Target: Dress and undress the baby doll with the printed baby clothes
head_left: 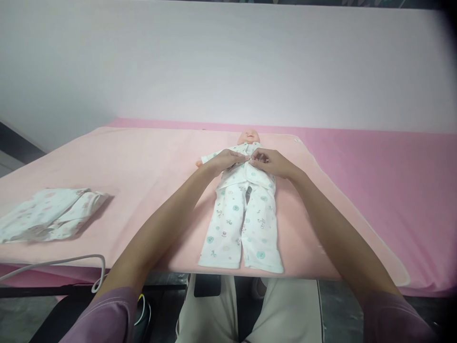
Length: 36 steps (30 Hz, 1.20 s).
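On its back on a light pink mat lies a doll (249,137), its head away from me. It wears a white printed top (246,176) and white printed trousers (228,224) with teal dots. My left hand (231,159) pinches the front edge of the top at the chest, its fingers extended toward the middle. My right hand (267,161) is beside it, thumb and index finger pinched on the same front edge. The two hands' fingertips nearly meet there. The doll's right arm sticks out past my left hand; its other arm is hidden behind my right hand.
Folded white printed clothes (53,214) lie at the left of the light pink mat (143,157). A darker pink sheet (392,190) shows to the right. A white cable (71,259) loops over the front left edge. A dark phone (207,286) rests on my lap.
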Each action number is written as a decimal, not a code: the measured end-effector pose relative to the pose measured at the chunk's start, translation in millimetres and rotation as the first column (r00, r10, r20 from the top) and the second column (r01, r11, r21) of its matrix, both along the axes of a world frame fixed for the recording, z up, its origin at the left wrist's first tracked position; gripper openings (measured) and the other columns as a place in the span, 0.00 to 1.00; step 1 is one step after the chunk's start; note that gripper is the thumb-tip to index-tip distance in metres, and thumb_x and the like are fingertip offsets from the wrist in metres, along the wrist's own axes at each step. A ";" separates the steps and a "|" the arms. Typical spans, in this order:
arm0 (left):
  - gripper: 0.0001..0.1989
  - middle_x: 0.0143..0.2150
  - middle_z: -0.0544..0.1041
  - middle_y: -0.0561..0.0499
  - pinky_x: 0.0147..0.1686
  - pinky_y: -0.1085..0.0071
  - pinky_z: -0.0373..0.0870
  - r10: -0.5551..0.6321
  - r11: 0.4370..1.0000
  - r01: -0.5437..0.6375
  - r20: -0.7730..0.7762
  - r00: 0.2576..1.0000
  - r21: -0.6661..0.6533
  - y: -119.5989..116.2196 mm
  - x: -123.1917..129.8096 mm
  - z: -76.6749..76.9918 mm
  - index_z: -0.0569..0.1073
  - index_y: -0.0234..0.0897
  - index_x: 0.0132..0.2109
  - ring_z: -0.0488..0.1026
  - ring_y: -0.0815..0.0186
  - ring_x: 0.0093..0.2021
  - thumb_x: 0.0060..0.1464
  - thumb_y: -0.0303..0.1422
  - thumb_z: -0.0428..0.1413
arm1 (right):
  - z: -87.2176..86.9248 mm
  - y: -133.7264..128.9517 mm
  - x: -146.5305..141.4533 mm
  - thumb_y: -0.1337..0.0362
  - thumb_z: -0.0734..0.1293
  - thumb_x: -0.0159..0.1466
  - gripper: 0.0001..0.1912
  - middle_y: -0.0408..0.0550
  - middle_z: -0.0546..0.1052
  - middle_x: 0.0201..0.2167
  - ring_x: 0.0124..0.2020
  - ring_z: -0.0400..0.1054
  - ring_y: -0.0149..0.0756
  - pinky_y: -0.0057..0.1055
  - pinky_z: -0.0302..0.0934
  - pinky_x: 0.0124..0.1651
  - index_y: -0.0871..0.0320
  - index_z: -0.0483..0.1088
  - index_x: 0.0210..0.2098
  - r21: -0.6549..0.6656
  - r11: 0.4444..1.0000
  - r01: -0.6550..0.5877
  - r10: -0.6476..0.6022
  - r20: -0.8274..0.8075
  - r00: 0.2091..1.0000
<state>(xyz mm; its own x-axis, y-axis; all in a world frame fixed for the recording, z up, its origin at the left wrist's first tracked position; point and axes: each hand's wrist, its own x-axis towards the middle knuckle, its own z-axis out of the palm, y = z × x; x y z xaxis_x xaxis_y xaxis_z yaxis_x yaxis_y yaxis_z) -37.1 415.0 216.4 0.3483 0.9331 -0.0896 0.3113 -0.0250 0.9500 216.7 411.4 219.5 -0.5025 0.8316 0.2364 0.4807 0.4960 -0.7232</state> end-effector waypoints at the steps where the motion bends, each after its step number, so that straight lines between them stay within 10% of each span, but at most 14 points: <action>1: 0.20 0.29 0.70 0.52 0.34 0.66 0.54 0.003 1.000 -0.003 -0.007 1.000 0.005 -0.8 0.3 0.6 0.84 0.38 0.34 0.61 0.66 0.31 0.49 0.50 0.75 | -0.2 -0.2 -1.2 0.46 0.76 0.67 0.17 0.47 0.81 0.42 0.40 0.68 0.40 0.38 0.63 0.46 0.52 0.79 0.41 0.012 1.000 0.002 -0.002 0.001 1.000; 22: 0.14 0.28 0.71 0.51 0.32 0.65 0.55 0.038 0.999 -0.036 -0.100 0.994 0.020 -8.6 4.1 11.7 0.84 0.39 0.32 0.61 0.67 0.29 0.51 0.45 0.73 | -7.4 -11.8 -21.8 0.41 0.82 0.59 0.24 0.44 0.76 0.32 0.36 0.65 0.38 0.36 0.58 0.41 0.54 0.74 0.31 0.043 0.988 0.152 -0.147 -0.106 0.983; 36: 0.17 0.29 0.69 0.51 0.34 0.66 0.56 -0.018 1.000 0.021 -0.129 0.992 0.022 -3.9 -3.4 13.0 0.83 0.39 0.36 0.62 0.66 0.29 0.52 0.47 0.74 | 0.4 -7.9 -8.7 0.50 0.69 0.72 0.14 0.47 0.77 0.36 0.35 0.63 0.39 0.38 0.56 0.41 0.53 0.75 0.37 0.081 0.997 -0.020 0.019 0.004 1.000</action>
